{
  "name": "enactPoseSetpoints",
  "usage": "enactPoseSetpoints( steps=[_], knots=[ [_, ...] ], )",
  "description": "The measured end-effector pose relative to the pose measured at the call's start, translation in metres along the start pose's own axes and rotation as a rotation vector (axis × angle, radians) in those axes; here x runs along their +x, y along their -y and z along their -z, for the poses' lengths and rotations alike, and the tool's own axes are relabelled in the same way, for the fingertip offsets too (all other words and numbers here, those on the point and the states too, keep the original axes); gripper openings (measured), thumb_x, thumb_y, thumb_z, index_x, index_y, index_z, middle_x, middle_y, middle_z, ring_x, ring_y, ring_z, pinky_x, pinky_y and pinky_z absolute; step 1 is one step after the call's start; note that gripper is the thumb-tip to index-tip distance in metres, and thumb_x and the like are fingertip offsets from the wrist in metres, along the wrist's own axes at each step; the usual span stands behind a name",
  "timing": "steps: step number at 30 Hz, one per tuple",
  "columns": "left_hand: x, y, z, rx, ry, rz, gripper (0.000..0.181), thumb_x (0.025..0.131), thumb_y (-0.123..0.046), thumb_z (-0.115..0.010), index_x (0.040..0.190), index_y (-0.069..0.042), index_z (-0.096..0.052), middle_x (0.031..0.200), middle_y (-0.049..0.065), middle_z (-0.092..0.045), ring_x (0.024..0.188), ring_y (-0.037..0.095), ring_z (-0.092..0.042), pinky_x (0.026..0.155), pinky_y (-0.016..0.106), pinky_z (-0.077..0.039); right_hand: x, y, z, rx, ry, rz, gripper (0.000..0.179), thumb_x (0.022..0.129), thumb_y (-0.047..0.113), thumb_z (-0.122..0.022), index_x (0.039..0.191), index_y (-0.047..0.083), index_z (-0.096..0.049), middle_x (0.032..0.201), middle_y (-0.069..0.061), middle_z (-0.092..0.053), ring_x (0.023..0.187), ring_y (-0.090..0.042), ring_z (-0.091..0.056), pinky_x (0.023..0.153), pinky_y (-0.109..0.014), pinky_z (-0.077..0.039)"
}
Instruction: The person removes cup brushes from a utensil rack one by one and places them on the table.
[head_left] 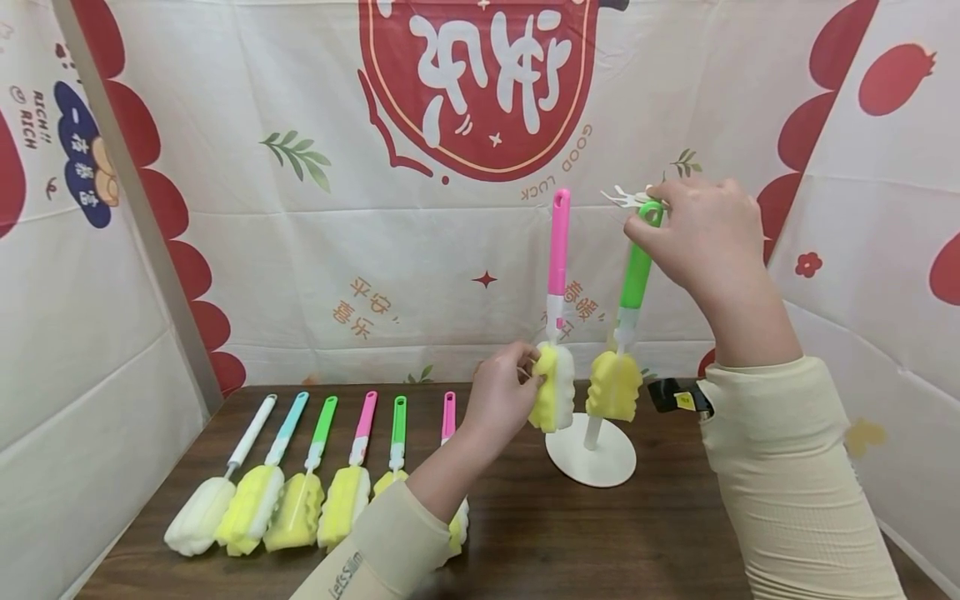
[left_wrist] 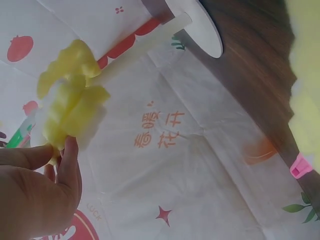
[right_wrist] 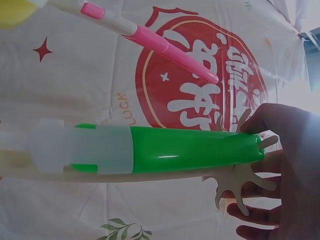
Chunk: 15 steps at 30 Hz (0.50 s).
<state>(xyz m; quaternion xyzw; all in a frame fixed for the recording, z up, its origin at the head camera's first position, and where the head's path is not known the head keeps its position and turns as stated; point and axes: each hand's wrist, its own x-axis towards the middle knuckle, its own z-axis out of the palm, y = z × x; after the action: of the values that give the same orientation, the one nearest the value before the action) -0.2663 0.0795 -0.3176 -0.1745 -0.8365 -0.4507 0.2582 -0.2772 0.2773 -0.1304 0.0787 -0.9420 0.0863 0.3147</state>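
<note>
My left hand [head_left: 504, 396] pinches the yellow-and-white sponge head of a bottle brush with a pink handle [head_left: 558, 242], which stands upright above the table. In the left wrist view the fingers grip the sponge's [left_wrist: 75, 112] edge. My right hand [head_left: 712, 237] holds the top end of a green-handled bottle brush [head_left: 636, 279], its yellow sponge hanging down. A hook tip pokes through the hole in the green handle [right_wrist: 185, 150] in the right wrist view. That hook belongs to a white stand [head_left: 592, 471] with a round base; the brush hides much of its pole.
Several bottle brushes lie in a row on the left of the dark wooden table [head_left: 517, 533], among them a white one [head_left: 201, 512] and a blue-handled one [head_left: 255, 500]. My left forearm covers part of the row. A printed cloth [head_left: 450, 250] hangs behind.
</note>
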Motion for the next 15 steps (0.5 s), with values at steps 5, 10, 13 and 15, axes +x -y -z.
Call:
enactPoseSetpoints(
  steps=[5,10,13,15],
  knots=[
    [-0.005,0.0,0.005,0.0,0.007,0.0,0.024,0.08,0.001,-0.077,0.101,-0.005,-0.066,0.084,0.002,-0.065,0.073,0.012,-0.06,0.068,0.024,-0.05,0.0,-0.001,-0.001,0.003,0.005,-0.007,0.054,0.092,0.036,-0.051,0.132,0.001,-0.057,0.114,-0.025,-0.057,0.103,-0.049,-0.043,0.079,-0.063,-0.04],
    [-0.011,0.0,0.008,-0.015,0.017,0.009,0.029,0.081,0.001,-0.077,0.106,-0.006,-0.064,0.085,0.001,-0.063,0.078,0.014,-0.06,0.068,0.023,-0.051,0.0,-0.001,-0.001,0.009,0.003,-0.014,0.054,0.092,0.036,-0.05,0.134,0.001,-0.056,0.115,-0.025,-0.058,0.104,-0.049,-0.042,0.079,-0.063,-0.041],
    [-0.013,0.0,0.011,-0.03,0.026,0.023,0.031,0.081,0.002,-0.076,0.109,-0.007,-0.064,0.085,0.0,-0.061,0.081,0.014,-0.058,0.068,0.022,-0.051,-0.001,0.0,-0.001,0.016,0.004,-0.019,0.055,0.092,0.036,-0.05,0.135,0.002,-0.055,0.116,-0.026,-0.057,0.105,-0.049,-0.042,0.078,-0.062,-0.041],
    [-0.015,0.001,0.012,-0.042,0.03,0.023,0.031,0.081,0.003,-0.075,0.109,-0.007,-0.064,0.085,0.0,-0.06,0.081,0.015,-0.057,0.068,0.023,-0.051,0.0,0.001,-0.001,0.016,0.0,-0.019,0.054,0.092,0.035,-0.05,0.134,0.002,-0.056,0.114,-0.025,-0.058,0.104,-0.048,-0.042,0.077,-0.061,-0.042]
  ],
)
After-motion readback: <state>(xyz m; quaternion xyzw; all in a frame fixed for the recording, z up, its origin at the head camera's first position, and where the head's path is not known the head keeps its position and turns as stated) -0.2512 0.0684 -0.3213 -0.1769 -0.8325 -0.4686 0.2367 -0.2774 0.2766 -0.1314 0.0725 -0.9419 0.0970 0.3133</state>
